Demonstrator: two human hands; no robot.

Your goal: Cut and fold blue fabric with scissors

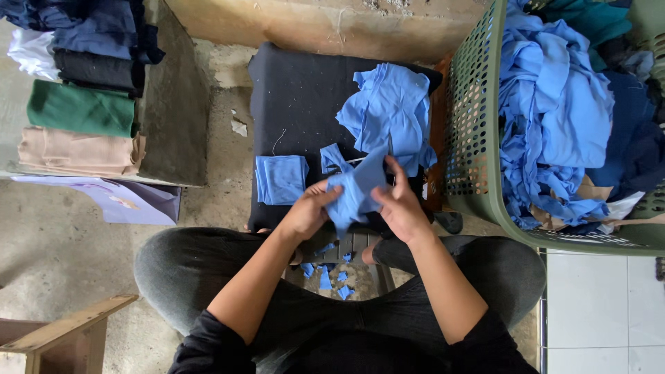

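Observation:
My left hand and my right hand both grip one small piece of light blue cloth, held between them above the near edge of a black padded surface. A neat stack of small blue cloth squares lies on that surface just left of my left hand. A larger crumpled heap of the same blue cloth rests beyond my right hand. Small blue scraps lie on the floor between my knees.
A green perforated basket full of blue and dark cloth stands at the right. Folded fabrics in green, beige, black and navy are stacked at the left. A wooden frame corner sits at bottom left. White tiles show at bottom right.

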